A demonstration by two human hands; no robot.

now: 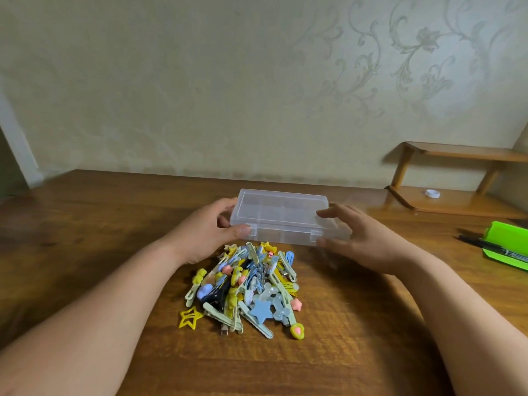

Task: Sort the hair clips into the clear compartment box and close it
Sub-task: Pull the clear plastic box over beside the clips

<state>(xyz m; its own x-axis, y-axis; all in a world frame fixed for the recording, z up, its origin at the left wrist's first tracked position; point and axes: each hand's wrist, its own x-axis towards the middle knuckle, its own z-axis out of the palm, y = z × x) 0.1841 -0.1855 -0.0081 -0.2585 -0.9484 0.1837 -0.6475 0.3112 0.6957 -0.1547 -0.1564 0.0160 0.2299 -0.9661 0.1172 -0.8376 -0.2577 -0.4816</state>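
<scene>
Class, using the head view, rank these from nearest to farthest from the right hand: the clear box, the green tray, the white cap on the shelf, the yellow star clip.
1. Clear box, at the right hand.
2. Green tray, far right.
3. White cap, back right, too close to the tray to call.
4. Yellow star clip, near left.

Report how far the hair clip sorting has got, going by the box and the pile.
Done: nothing sorted yet. The clear compartment box looks empty with its lid down. In hand: the left hand grips the box's left end, thumb at the front edge; the right hand is at its right end, blurred. Left: opening the box, moving the whole pile of hair clips from the table into the compartments, then closing it.
</scene>
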